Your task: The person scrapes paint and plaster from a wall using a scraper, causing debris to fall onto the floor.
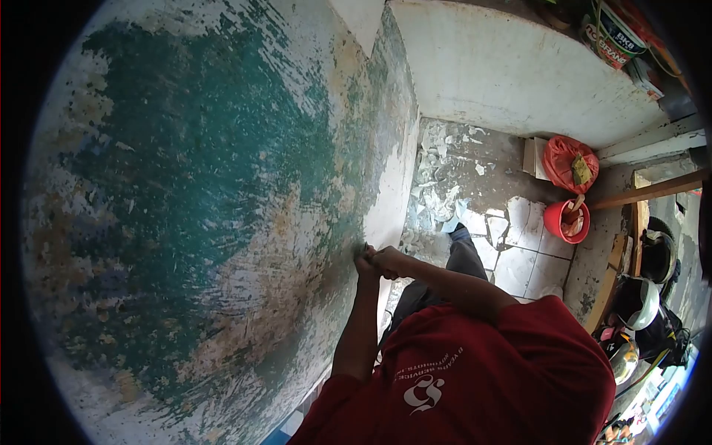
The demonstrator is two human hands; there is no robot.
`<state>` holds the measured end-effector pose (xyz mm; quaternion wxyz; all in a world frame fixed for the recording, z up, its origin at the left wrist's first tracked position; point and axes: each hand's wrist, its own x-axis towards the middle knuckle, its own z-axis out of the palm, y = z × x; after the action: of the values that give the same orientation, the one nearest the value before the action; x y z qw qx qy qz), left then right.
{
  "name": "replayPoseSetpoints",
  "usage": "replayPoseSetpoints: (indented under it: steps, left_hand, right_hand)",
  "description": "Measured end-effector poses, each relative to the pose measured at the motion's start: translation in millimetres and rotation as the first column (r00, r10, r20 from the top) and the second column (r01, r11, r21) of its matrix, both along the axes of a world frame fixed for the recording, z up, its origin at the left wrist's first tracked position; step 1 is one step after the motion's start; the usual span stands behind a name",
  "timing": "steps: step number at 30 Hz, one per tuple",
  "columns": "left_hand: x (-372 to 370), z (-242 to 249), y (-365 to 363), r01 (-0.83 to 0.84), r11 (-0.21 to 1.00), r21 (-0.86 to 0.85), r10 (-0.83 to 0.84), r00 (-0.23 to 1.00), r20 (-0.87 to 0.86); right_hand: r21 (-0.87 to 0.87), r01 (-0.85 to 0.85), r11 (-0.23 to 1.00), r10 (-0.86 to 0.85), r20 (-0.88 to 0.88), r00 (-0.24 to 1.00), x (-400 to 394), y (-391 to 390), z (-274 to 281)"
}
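Both of my hands are together against a wall (222, 148) with worn green paint and bare, scratched whitish and brown patches. My left hand (364, 264) is closed close to the wall surface. Beside it and touching it, my right hand (389, 262) is closed too. Whatever they grip is hidden by the fingers and too small to make out. Below the hands, peeled paint flakes (439, 204) lie on the floor along the foot of the wall.
A red bucket (551, 219) with things in it stands on the cracked white floor tiles (518, 268). Near it is a red plastic bag (561, 159). A wooden beam (660, 190) juts in at right. Helmets (639, 302) sit at the far right, a printed tub (619, 41) above.
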<state>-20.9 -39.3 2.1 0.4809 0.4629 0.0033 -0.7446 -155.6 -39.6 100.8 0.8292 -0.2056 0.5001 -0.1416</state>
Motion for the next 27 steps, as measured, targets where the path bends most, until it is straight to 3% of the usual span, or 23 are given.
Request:
replayPoseSetpoints:
  steps: [3, 5, 6, 7, 9, 10, 13, 15, 20, 24, 25, 27]
  left_hand:
    - [0.4, -11.0, 9.0, -0.052, 0.999, -0.008, 0.051, 0.992, -0.113]
    - [9.5, -32.5, 19.3, -0.171, 0.985, 0.009, 0.168, 0.949, -0.268]
    - [7.2, -32.7, 19.9, -0.183, 0.982, 0.039, 0.187, 0.976, -0.11]
    - [7.7, -31.1, 26.2, -0.189, 0.981, 0.05, 0.194, 0.974, -0.12]
    - [-2.9, -29.1, 19.9, -0.191, 0.98, 0.049, 0.197, 0.967, -0.16]
    - [-20.4, 8.8, 19.6, -0.301, 0.948, 0.107, 0.304, 0.953, -0.009]
    - [-9.7, 42.8, 25.3, -0.229, 0.971, 0.063, 0.238, 0.937, -0.257]
    - [-9.4, 55.7, 25.8, -0.216, 0.972, 0.094, 0.233, 0.944, -0.233]
    - [6.8, 35.6, 35.6, -0.159, 0.987, 0.003, 0.157, 0.976, -0.151]
    - [12.4, 18.5, 38.3, -0.006, 0.996, -0.091, 0.021, 0.985, 0.168]
    - [12.9, 21.4, 39.6, -0.071, 0.993, -0.096, 0.063, 0.994, -0.087]
    - [13.4, 32.4, 40.3, -0.173, 0.985, -0.022, 0.132, 0.824, -0.551]
  right_hand:
    - [-0.168, 0.143, 0.975, -0.147, -0.009, 0.989, -19.0, 25.1, 16.2]
    - [-0.182, 0.05, 0.982, -0.058, -0.041, 0.997, -20.7, 23.5, 22.4]
    - [-0.177, -0.025, 0.984, 0.012, -0.07, 0.997, -16.7, 16.3, 21.1]
    - [-0.168, -0.1, 0.981, 0.085, -0.095, 0.992, -12.6, 15.3, 21.0]
    - [-0.223, 0.012, 0.975, -0.015, -0.014, 1.0, -19.8, 22.5, 16.0]
    - [-0.248, 0.025, 0.968, -0.026, -0.001, 1.0, -15.4, 32.1, 7.8]
    - [-0.243, -0.024, 0.97, 0.013, -0.047, 0.999, -9.8, 32.3, 27.5]
    - [-0.225, -0.06, 0.973, 0.051, -0.044, 0.998, 3.9, 29.3, 26.9]
    - [-0.273, -0.018, 0.962, 0.002, -0.06, 0.998, -1.1, 44.8, 48.5]
    - [-0.2, 0.001, 0.98, -0.01, -0.046, 0.999, 12.8, 42.2, 27.9]
    - [-0.244, -0.007, 0.97, -0.007, -0.058, 0.998, 9.6, 46.4, 31.2]
    - [-0.329, -0.032, 0.944, 0.006, -0.078, 0.997, 5.9, 53.7, 40.8]
